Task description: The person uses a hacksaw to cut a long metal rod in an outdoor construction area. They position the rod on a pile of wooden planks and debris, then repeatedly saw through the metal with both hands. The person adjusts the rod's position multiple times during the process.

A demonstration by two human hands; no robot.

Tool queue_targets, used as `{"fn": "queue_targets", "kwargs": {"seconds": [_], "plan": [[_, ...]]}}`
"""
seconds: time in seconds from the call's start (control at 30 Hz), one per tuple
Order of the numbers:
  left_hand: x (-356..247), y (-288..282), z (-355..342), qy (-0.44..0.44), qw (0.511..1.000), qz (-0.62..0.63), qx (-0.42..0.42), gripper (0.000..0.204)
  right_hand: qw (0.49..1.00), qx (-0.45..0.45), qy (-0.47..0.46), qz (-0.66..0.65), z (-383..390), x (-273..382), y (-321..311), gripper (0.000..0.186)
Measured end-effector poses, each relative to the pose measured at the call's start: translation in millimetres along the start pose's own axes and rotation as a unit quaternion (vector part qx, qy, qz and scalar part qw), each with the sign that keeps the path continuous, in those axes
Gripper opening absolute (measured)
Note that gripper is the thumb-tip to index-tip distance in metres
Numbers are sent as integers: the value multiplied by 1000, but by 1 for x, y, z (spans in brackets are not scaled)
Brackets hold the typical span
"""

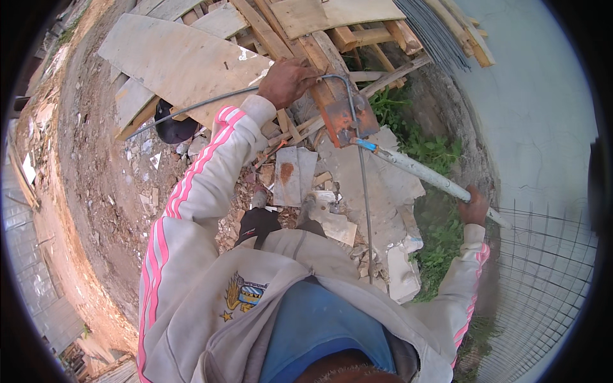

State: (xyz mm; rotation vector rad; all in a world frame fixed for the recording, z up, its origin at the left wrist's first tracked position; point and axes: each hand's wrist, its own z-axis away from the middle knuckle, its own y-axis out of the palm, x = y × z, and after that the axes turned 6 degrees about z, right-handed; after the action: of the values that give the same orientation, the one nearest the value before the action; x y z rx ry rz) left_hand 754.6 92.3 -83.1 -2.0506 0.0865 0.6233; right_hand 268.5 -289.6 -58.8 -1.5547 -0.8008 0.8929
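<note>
My left hand (pixel 290 82) is closed around a thin steel bar (pixel 366 210) near its bend. From that hand one leg runs out to the left, while the other passes over a rusty metal plate (pixel 336 120) and down toward my body. The plate sits on a wooden beam (pixel 317 57). My right hand (pixel 474 205) grips a long whitish pipe (pixel 421 171) close to its far right end. The pipe's other end, with a blue band, meets the bar at the plate's lower edge; the exact contact there is too small to make out.
Wooden boards (pixel 179 64) and planks are heaped ahead. Broken slabs (pixel 383 191) and rubble surround my feet. Green plants (pixel 434 147) grow by the pale wall (pixel 536 96) on the right. Wire mesh (pixel 543 255) leans there, and several steel bars (pixel 437 32) lie at the top right.
</note>
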Motion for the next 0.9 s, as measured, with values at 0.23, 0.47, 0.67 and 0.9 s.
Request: {"fn": "queue_targets", "kwargs": {"seconds": [0.23, 0.47, 0.67, 0.9], "plan": [[4, -3, -4, 33, 999, 30, -8, 21, 998, 16, 62, 3, 9, 12, 7, 29], [7, 2, -2, 19, 999, 45, -11, 17, 993, -1, 112, 43, 41, 24, 4, 38], [15, 5, -5, 5, 1000, 7, -1, 20, 988, -28, 138, 58, 99, 66, 4, 41], [10, 5, -7, 4, 1000, -27, 9, 24, 970, -20, 224, 88, 164, 139, -16, 41]]}}
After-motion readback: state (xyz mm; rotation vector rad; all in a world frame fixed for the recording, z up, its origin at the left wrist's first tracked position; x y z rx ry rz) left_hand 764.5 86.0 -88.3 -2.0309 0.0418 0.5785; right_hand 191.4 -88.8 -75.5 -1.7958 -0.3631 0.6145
